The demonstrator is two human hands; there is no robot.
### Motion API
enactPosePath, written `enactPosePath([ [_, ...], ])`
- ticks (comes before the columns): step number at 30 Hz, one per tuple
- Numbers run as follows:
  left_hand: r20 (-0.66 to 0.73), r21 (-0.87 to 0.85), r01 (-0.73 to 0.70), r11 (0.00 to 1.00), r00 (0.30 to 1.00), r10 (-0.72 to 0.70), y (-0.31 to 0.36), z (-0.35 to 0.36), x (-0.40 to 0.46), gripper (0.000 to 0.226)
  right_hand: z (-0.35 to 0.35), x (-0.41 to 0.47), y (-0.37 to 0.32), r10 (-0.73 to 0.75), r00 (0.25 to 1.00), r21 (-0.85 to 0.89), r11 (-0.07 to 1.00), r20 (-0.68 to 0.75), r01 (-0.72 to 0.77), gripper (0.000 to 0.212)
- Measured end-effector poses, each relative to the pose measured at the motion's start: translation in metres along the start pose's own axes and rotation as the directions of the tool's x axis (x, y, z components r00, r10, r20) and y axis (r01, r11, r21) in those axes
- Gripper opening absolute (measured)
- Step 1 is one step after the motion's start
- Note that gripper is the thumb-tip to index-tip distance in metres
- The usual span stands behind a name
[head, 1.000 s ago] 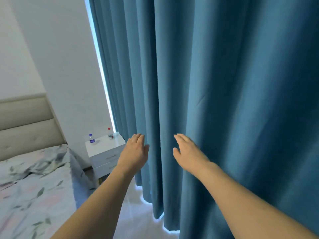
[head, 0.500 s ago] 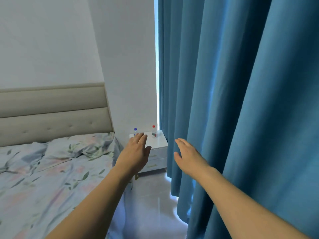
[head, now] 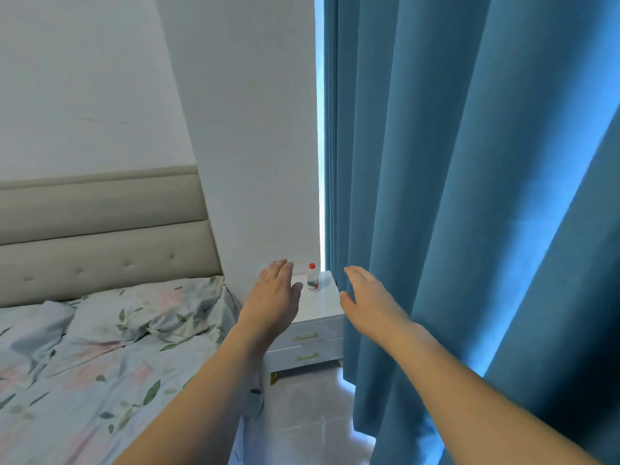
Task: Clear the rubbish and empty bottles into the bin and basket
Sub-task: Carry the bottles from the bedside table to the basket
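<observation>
Nearest, two bare forearms reaching forward from the lower edge. Left hand [head: 273, 297] stretched out palm down, fingers together and loosely extended, grip released, holding nothing. Right hand [head: 367, 297] likewise flat and extended, thumb apart from the fingers, grip released, empty. Both hovering in the air, clear of any surface, with a gap between them.

Lower left, a bed [head: 84, 364] under a rumpled floral cover [head: 110, 333] of pale pink blooms and green leaves, its right edge running beneath the left forearm. Between bed and drapery, a strip of pale glossy floor [head: 308, 417] catching light along the hem of the fabric.

Filling the right side, a tall blue curtain [head: 469, 196] in heavy folds, hanging down to the floor, just beside the right hand.

Beyond the hands, a small white bedside cabinet [head: 318, 303] with two drawers and gold handles, partly covered by the left hand. Standing upright on its top, near the back right corner: one small clear bottle [head: 312, 278] with a red cap and a label, showing in the gap between the two hands, well apart from both. Contents too small to tell.

Farther left, a padded beige headboard [head: 100, 236] with button tufts behind the bed. At the back, a plain white wall [head: 235, 129], with a thin strip of bright daylight at the curtain's left edge.
</observation>
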State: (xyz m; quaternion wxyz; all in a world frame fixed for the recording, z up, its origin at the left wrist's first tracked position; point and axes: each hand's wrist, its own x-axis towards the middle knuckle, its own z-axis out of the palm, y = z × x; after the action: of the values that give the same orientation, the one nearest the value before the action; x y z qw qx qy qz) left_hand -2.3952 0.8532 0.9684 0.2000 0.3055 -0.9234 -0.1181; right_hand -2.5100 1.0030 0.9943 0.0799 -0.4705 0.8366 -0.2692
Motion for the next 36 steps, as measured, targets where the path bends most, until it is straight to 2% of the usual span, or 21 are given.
enactPosePath([
  [8,-0.031,0.025,0.100,0.995,0.995,-0.099,-0.067,0.012,0.126,0.048,0.032,0.162,0.017,0.015,0.997,0.067,0.998,0.079,-0.021,0.051],
  [18,0.006,-0.003,0.110,0.994,0.994,-0.110,-0.171,0.052,0.308,0.051,0.077,0.361,0.024,0.055,0.996,0.093,0.994,0.064,-0.061,0.053],
  [26,0.034,-0.057,0.123,0.991,0.992,-0.121,-0.200,0.097,0.437,0.051,0.082,0.490,0.062,0.096,0.995,0.064,0.993,0.032,-0.098,0.050],
  [32,0.023,-0.062,0.183,0.981,0.983,-0.182,-0.230,0.121,0.508,0.051,0.102,0.575,0.086,0.100,0.992,0.067,0.992,0.078,-0.105,0.045],
  [36,0.033,-0.054,0.234,0.971,0.972,-0.232,-0.265,0.139,0.540,0.052,0.132,0.621,0.094,0.121,0.980,0.069,0.989,0.160,-0.133,0.049],
])
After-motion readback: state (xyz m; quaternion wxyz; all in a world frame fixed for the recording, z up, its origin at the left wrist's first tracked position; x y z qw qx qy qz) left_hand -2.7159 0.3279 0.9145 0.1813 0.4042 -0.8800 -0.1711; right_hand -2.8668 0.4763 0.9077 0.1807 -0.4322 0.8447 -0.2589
